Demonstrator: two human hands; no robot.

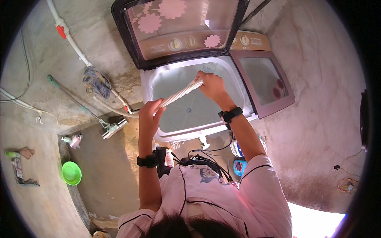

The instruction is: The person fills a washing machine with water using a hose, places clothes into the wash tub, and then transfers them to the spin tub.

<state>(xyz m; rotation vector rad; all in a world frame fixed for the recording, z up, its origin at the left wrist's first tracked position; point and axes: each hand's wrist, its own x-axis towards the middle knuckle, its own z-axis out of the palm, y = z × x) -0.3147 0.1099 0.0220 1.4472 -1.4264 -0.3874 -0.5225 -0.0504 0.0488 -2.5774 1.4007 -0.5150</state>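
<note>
A white corrugated hose [182, 94] slants across the opening of a twin-tub washing machine's wash tub [190, 119]. My left hand [149, 119] grips the hose near the tub's left rim. Farther along, over the tub's far half, my right hand [212, 85] is closed around the hose near its end; that end is partly hidden by the fingers. The tub's pale round bottom shows below the hose. The flower-patterned lid [178, 29] of the wash tub stands raised behind it. To the right, the spin tub's lid [265, 80] is down.
A squeeze mop [114, 128] leans at the left wall, near a white water pipe [74, 44] with red valve handles. A green basin [71, 173] sits on the floor at left. Detergent bottles, one of them blue [239, 167], stand between me and the right wall.
</note>
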